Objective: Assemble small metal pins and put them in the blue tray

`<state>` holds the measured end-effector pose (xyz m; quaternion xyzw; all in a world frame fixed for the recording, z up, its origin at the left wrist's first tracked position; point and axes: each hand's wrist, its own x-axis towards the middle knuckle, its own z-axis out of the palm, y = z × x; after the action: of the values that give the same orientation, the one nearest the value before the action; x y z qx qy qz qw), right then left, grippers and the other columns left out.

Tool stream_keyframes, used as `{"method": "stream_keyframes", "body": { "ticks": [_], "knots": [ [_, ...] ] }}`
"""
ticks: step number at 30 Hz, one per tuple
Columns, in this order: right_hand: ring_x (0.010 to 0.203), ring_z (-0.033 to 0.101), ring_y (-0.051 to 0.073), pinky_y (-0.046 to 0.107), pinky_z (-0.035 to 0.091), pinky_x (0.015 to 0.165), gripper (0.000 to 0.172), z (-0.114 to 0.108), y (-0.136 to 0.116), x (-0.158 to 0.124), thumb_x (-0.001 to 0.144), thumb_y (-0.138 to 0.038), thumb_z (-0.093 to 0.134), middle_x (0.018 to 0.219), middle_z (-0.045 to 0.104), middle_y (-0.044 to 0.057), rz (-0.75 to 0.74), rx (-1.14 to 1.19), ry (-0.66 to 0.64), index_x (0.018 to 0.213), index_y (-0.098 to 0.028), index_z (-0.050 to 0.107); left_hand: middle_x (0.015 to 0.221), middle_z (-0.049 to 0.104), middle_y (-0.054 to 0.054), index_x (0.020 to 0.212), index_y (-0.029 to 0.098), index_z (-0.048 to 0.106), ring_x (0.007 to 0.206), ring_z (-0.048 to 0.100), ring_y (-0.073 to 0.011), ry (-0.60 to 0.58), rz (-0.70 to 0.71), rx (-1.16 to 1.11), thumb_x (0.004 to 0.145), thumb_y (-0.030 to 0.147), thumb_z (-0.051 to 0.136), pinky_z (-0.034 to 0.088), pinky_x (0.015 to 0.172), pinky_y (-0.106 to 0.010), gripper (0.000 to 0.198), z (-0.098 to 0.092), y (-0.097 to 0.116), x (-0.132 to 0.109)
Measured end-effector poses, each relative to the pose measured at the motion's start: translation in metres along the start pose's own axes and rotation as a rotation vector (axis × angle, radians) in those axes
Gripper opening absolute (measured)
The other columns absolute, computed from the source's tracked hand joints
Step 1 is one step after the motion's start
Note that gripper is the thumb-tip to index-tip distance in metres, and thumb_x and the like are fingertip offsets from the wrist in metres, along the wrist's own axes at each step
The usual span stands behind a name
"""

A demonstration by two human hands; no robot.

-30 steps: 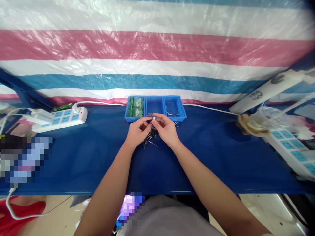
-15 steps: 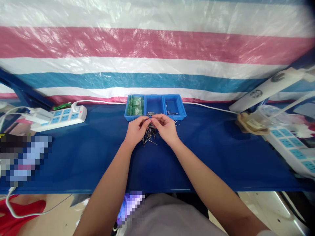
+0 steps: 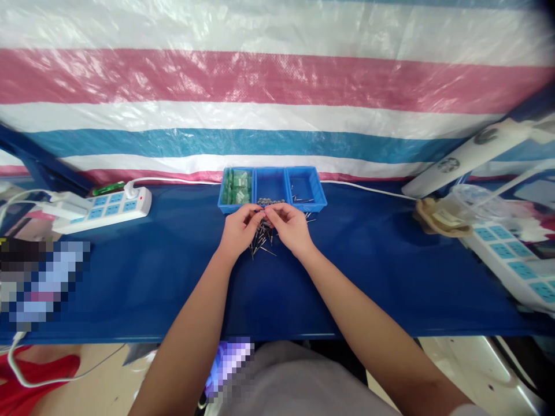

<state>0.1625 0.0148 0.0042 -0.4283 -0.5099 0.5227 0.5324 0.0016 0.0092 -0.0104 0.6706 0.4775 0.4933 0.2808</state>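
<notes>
My left hand [image 3: 241, 228] and my right hand [image 3: 291, 226] meet at their fingertips, each in a pinch; whatever is between them is too small to make out. Below the fingers, a loose pile of thin metal pins [image 3: 262, 240] lies on the blue table [image 3: 173, 277]. Just beyond my hands stand three joined blue bins. Green packets with clear pieces fill the left bin [image 3: 237, 188]. Small round metal parts [image 3: 271, 201] sit at the near end of the middle bin [image 3: 269, 182], partly hidden by my fingers. A few pins lie in the right bin [image 3: 306, 185].
At the left is a white power strip [image 3: 113, 207] with plugs and cables, near a blurred-out object [image 3: 52, 283]. On the right are a white tube [image 3: 463, 156], a brown paper bag [image 3: 442, 218] and another power strip [image 3: 515, 260]. A striped sheet [image 3: 277, 81] hangs behind.
Both hands stay pinched together in almost the same place. The whole view has shifted very slightly.
</notes>
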Motion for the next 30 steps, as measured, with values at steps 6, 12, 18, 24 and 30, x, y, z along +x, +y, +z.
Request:
{"method": "stream_keyframes", "body": {
  "ticks": [6, 12, 18, 24, 30],
  "knots": [
    [0.067, 0.064, 0.017, 0.032, 0.054, 0.064, 0.041, -0.0002, 0.0005, 0.0003, 0.078, -0.06, 0.078, 0.078, 0.074, 0.003, -0.014, 0.002, -0.002, 0.09, -0.022, 0.074, 0.068, 0.067, 0.002, 0.102, 0.02, 0.071, 0.058, 0.061, -0.0121, 0.013, -0.026, -0.038, 0.094, 0.048, 0.066, 0.051, 0.06, -0.025, 0.029, -0.0004, 0.0028, 0.0003],
    [0.062, 0.061, 0.015, 0.031, 0.053, 0.062, 0.038, -0.0009, -0.0012, 0.0004, 0.078, -0.058, 0.078, 0.075, 0.072, 0.002, -0.004, 0.024, 0.006, 0.088, -0.022, 0.074, 0.064, 0.063, 0.004, 0.107, 0.021, 0.07, 0.054, 0.058, -0.0104, 0.008, 0.024, -0.027, 0.093, 0.043, 0.068, 0.047, 0.057, -0.024, 0.025, 0.0008, 0.0018, 0.0008],
    [0.07, 0.066, 0.017, 0.031, 0.054, 0.065, 0.038, 0.0016, 0.001, -0.0004, 0.077, -0.056, 0.08, 0.079, 0.074, 0.003, -0.012, 0.039, -0.014, 0.09, -0.022, 0.074, 0.066, 0.066, 0.001, 0.091, 0.019, 0.069, 0.058, 0.061, -0.0123, -0.004, -0.032, -0.026, 0.097, 0.047, 0.061, 0.05, 0.059, -0.024, 0.029, -0.0016, 0.002, -0.0001],
    [0.064, 0.062, 0.016, 0.031, 0.053, 0.063, 0.039, -0.0006, -0.0007, 0.0005, 0.078, -0.058, 0.079, 0.076, 0.074, 0.003, 0.005, 0.023, 0.012, 0.089, -0.021, 0.074, 0.065, 0.064, 0.003, 0.11, 0.02, 0.071, 0.055, 0.058, -0.0106, 0.008, 0.009, -0.036, 0.094, 0.043, 0.066, 0.048, 0.058, -0.023, 0.028, 0.0004, 0.0039, -0.0002],
    [0.066, 0.063, 0.015, 0.031, 0.053, 0.064, 0.04, 0.0005, 0.0015, 0.0006, 0.077, -0.058, 0.08, 0.076, 0.073, 0.003, -0.004, 0.033, -0.01, 0.089, -0.02, 0.075, 0.066, 0.066, 0.001, 0.093, 0.018, 0.07, 0.059, 0.061, -0.0116, -0.013, -0.036, -0.01, 0.097, 0.046, 0.061, 0.049, 0.06, -0.023, 0.029, -0.001, 0.0013, 0.0002]
  ]
}}
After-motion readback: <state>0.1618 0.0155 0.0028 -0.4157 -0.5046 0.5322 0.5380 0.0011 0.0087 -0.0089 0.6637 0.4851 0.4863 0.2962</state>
